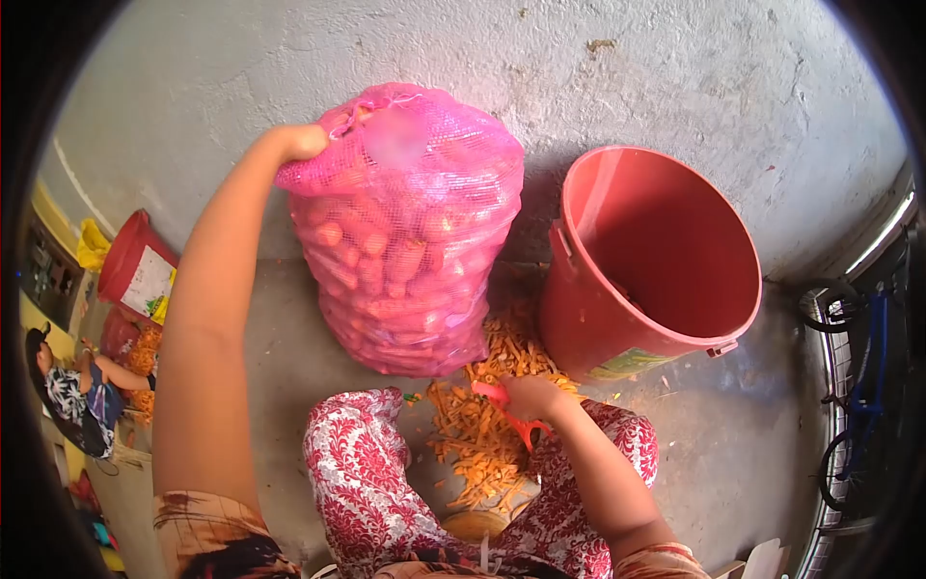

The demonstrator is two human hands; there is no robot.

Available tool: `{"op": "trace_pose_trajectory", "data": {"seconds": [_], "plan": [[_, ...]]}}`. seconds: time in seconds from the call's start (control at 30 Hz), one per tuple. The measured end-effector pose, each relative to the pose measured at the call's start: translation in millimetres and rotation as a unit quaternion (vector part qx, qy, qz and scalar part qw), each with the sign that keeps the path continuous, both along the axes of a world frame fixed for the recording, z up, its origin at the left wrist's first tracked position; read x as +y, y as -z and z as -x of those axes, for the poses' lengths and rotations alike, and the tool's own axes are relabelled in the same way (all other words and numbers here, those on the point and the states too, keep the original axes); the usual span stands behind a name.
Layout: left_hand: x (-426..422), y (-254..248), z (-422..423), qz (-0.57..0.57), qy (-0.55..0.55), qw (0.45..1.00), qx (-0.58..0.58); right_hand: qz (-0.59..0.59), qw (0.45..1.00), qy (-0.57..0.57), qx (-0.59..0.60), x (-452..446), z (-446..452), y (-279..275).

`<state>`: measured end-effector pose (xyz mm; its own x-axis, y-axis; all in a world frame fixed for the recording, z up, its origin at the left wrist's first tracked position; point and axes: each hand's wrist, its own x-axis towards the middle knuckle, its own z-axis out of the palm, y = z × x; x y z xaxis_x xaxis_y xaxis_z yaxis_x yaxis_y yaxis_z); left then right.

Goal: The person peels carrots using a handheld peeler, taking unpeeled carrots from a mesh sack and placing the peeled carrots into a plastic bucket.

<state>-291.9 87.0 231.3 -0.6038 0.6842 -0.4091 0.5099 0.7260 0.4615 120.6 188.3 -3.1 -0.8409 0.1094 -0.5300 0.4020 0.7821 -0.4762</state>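
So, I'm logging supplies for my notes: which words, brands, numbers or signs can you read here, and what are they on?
No text can be read anywhere.
Pink mesh sack: a blurred patch near the top, nothing legible.
Large red bin: a green and yellow label, too small to read.
Red bucket at far left: a white panel, too small to read.

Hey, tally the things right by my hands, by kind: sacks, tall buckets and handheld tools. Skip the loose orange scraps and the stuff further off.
Pink mesh sack of carrots, gripped by your left hand: 1
Tall red plastic bucket: 1
Red plastic tool, likely a peeler, in your right hand: 1
Total: 3
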Motion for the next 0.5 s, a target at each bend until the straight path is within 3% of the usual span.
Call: {"op": "trace_pose_trajectory", "data": {"seconds": [0.1,0.23,0.27,0.33,0.5], "plan": [[9.7,7.0,-13.7,0.136,0.122,0.952,0.244,0.005,1.0,-0.023,0.011,0.7,3.7,1.8],[26.3,27.3,-45.0,0.217,0.199,0.891,0.346,0.01,0.999,0.012,0.038,0.3,12.0,10.1],[30.7,25.6,-50.8,0.231,0.167,0.898,0.335,0.007,0.999,0.018,0.039,-1.3,14.5,10.6],[36.6,24.3,-51.8,0.272,0.202,0.88,0.332,0.003,0.999,0.019,0.033,-3.2,17.7,11.0],[43.2,19.1,-83.0,0.402,0.279,0.797,0.354,0.025,1.0,0.003,0.018,-6.6,28.5,-6.1]]}}
